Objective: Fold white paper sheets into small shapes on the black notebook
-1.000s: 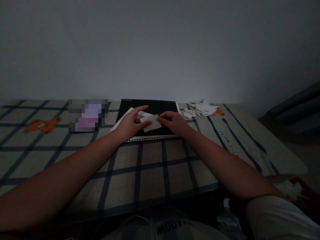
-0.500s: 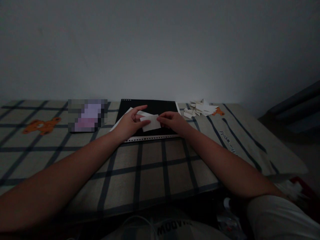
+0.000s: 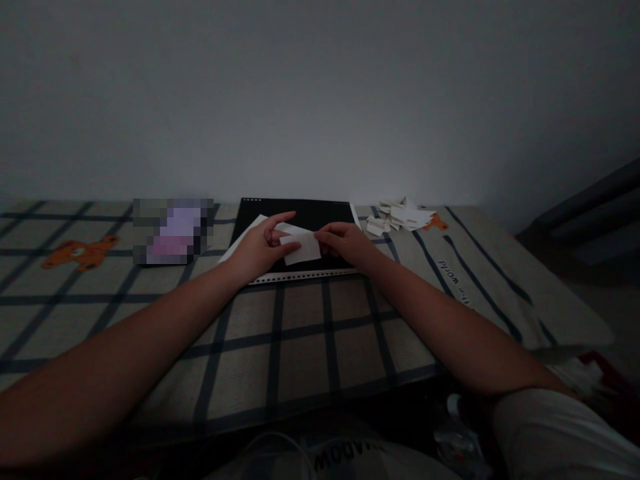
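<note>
Head view, dim light. Both hands meet over a black board that lies near the far edge of the surface, roughly at its middle and close to the wall. The left hand and the right hand share a small white paper piece, held just above the board's near edge. The left hand's fingers are curled onto the left end of the piece, with the index finger stretched out above it and pointing right; the right hand's fingers are pinched shut on the right end. A larger white sheet lies under the left hand, partly on the board and jutting past its left edge. The board's near edge carries a pale strip with a row of small holes. The surface is covered by a beige cloth with dark grid lines and orange bear figures. A heap of small white paper scraps sits toward the far right corner, well apart from the hands. A blurred-out rectangular item lies left of the board along the far edge. Both bare forearms reach across the surface from its near edge.
</note>
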Demonstrator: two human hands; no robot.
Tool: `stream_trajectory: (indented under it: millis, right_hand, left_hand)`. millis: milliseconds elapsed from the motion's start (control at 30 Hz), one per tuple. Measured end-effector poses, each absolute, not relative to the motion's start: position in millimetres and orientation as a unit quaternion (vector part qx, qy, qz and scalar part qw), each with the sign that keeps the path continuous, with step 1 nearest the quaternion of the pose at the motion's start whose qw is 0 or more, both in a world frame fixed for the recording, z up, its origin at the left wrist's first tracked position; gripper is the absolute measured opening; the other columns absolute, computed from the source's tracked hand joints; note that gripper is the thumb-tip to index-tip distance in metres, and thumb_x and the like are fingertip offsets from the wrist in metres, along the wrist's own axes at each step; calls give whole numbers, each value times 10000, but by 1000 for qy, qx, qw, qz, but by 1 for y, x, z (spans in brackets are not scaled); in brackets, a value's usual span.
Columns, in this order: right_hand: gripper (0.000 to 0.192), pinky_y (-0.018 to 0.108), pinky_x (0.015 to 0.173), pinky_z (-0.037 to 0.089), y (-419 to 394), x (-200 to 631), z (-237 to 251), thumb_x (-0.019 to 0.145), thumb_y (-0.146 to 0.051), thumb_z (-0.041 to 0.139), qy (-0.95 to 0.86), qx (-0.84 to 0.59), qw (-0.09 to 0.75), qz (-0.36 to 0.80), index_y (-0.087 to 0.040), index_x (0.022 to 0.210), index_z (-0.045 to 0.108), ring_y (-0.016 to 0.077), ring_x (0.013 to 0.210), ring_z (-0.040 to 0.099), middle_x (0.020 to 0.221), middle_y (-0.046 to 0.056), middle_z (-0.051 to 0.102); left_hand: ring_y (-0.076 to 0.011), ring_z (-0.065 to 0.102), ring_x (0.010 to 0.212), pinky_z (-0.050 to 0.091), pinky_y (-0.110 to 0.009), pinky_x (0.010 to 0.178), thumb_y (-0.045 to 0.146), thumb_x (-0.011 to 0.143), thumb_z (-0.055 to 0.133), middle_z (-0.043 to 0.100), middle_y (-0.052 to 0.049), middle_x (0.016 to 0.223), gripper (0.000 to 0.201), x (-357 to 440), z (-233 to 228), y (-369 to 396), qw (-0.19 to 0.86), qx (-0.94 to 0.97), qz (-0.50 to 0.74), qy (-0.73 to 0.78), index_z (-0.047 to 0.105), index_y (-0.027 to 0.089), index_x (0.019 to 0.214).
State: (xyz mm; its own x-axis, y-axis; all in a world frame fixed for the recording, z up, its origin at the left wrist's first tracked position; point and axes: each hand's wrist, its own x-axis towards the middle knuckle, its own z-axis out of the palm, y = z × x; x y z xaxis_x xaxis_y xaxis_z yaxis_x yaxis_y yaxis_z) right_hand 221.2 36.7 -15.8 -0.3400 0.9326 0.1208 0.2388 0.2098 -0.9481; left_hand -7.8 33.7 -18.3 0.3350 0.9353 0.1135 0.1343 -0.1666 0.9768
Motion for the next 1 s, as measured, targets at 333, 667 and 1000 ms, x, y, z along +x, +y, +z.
stream_trajectory:
  millis: [333, 667, 1000]
  right_hand:
    - [221, 298, 675, 457, 38, 227, -7, 899, -361, 614, -729, -476, 367, 329, -179, 848, 727, 158, 707, 592, 782, 33, 708]
    - [195, 302, 756, 448, 40, 234, -3, 931, -274, 607, -790, -460, 338, 225, -172, 882, 766, 173, 802, 627, 894, 61, 755]
    - [217, 301, 724, 452, 43, 236, -2, 924, -302, 623, -767, -474, 316, 294, -169, 855, 779, 160, 755, 607, 837, 43, 743]
  left_hand:
    - [-187, 705, 852, 574, -298, 740, 388, 819, 752, 749, -72, 1009, 581, -9, -8, 22, 433, 724, 370, 388, 625, 174, 1343]
    - [-217, 697, 933, 549, -337, 842, 350, 911, 608, 757, -77, 1071, 312, -20, -8, 27, 162, 892, 272, 321, 746, 215, 1156]
    - [-254, 657, 1092, 493, -395, 904, 310, 1034, 488, 752, -89, 1161, 296, -25, 11, 19, -33, 936, 228, 264, 764, 261, 1126]
